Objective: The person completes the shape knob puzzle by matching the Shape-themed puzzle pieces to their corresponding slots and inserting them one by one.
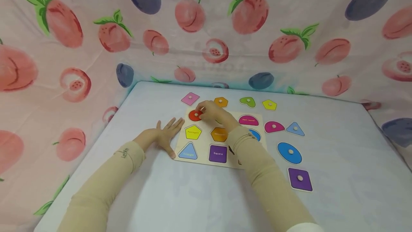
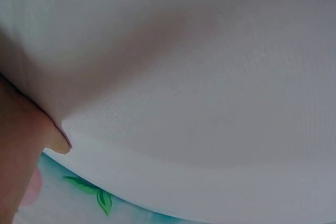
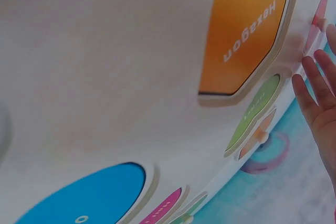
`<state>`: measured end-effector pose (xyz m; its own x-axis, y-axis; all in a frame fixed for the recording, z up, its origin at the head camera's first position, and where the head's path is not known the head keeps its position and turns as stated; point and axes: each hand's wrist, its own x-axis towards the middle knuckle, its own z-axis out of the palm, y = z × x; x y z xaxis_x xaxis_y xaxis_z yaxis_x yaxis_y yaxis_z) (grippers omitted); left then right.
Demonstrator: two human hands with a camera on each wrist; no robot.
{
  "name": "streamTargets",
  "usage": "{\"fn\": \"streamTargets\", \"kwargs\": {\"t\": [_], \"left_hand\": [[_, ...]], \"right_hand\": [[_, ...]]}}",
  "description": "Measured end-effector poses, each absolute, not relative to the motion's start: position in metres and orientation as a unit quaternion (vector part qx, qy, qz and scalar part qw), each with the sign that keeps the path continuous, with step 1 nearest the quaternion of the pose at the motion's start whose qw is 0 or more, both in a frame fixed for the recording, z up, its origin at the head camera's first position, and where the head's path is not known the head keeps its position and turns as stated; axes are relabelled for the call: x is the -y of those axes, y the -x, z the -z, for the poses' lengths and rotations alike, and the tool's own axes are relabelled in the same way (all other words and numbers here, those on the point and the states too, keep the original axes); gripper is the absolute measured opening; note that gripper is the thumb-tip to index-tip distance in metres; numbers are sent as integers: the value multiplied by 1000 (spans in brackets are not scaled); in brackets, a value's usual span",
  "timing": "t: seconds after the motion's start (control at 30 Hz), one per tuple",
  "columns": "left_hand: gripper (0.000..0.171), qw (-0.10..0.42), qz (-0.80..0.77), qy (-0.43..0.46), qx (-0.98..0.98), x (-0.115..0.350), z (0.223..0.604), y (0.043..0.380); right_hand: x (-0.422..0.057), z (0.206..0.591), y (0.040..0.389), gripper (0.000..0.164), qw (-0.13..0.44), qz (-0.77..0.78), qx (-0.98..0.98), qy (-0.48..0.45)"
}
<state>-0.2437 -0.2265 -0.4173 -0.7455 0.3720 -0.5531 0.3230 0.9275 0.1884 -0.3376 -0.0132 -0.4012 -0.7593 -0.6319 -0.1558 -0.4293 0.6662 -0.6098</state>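
My right hand (image 1: 211, 111) reaches over the pale puzzle board (image 1: 203, 149) and pinches a red circle piece (image 1: 194, 116) by its small knob, at the board's far left corner. In the right wrist view, fingers of that hand (image 3: 321, 98) show at the right edge, beyond the orange hexagon recess (image 3: 244, 35). My left hand (image 1: 165, 136) lies with fingers spread beside the board's left edge, its thumb at the near left corner. Only a bit of it shows in the left wrist view. The right forearm hides part of the board's right side.
Behind the board lie a pink diamond (image 1: 190, 98), orange hexagon (image 1: 221, 103), green heart (image 1: 247, 102) and yellow pentagon (image 1: 269, 105). To its right are a magenta half-round (image 1: 273, 129), light blue triangle (image 1: 295, 129), blue oval (image 1: 288, 156) and purple square (image 1: 305, 185). A fruit-print cloth (image 1: 199, 56) hangs behind.
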Motion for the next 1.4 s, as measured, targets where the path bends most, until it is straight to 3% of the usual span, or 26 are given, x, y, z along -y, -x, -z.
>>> {"fn": "streamTargets", "kwargs": {"t": [0.23,0.6,1.2,1.4], "left_hand": [[135,299,-44,-184,-935,228,415,242],[135,295,-52,-190,-935,225,421,243],[137,294,-100,-189,-932,229,421,240],[135,284,-125,-190,-931,230,419,239]], "right_hand": [[-3,401,342,26,180,324,-880,298],[-40,401,345,23,104,304,-893,315],[-112,383,358,21,68,250,-923,283],[-133,384,360,23,72,239,-940,232]]}}
